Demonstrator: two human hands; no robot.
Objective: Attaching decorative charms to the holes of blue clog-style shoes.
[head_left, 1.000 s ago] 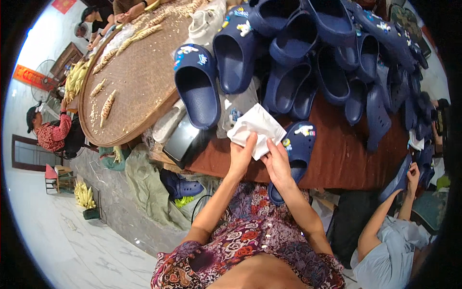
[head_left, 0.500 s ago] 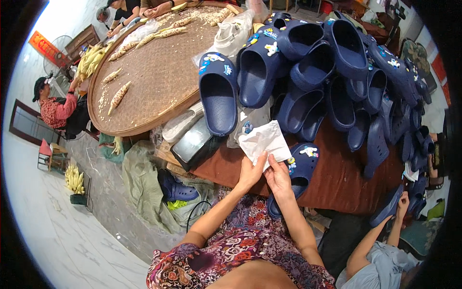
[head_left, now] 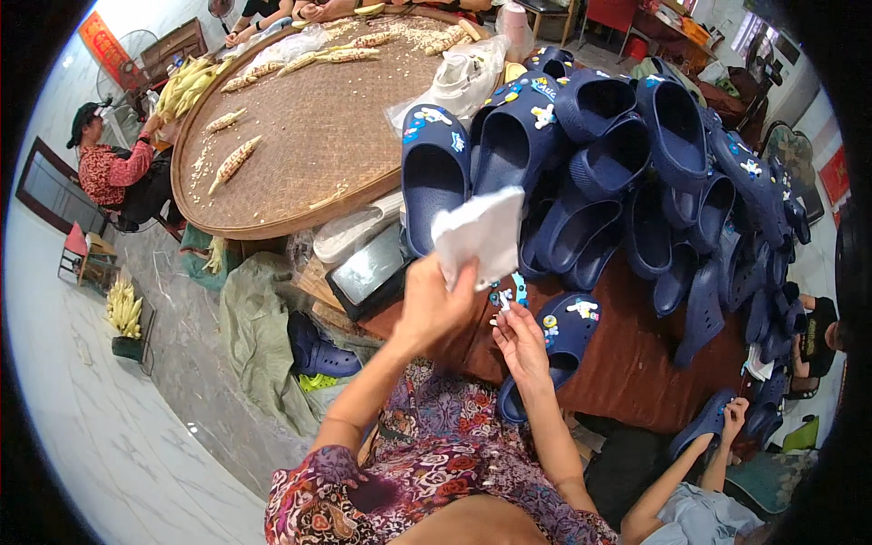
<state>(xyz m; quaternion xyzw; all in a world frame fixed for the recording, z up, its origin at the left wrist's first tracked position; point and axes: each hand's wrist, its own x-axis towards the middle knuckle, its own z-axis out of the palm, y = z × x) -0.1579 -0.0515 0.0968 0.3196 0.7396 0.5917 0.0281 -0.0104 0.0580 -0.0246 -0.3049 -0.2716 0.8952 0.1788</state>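
Observation:
My left hand (head_left: 439, 304) is raised over the brown-covered table edge, closed on a creased white sheet (head_left: 481, 238); whether it is paper or thin plastic I cannot tell. Lower and to the right, my right hand (head_left: 524, 347) has its thumb and fingertips drawn together at small white and blue shoe charms (head_left: 506, 302). Just right of that hand lies a navy clog (head_left: 565, 338), decorated with charms, its heel hanging toward my lap. Another navy clog (head_left: 434, 186) stands behind the white sheet, partly hidden by it and my left hand.
Many navy clogs (head_left: 672, 127) are heaped at the right. A round woven tray (head_left: 309, 136) with corn cobs fills the far left. A black-edged box (head_left: 368, 268) stands beside the tray. A co-worker's hands (head_left: 731, 420) hold a clog at lower right; another person (head_left: 113, 173) sits far left.
My hands have separated. The left carried the white sheet up and leftward; the right stays low, small charms now showing at its fingertips. The view has shifted slightly.

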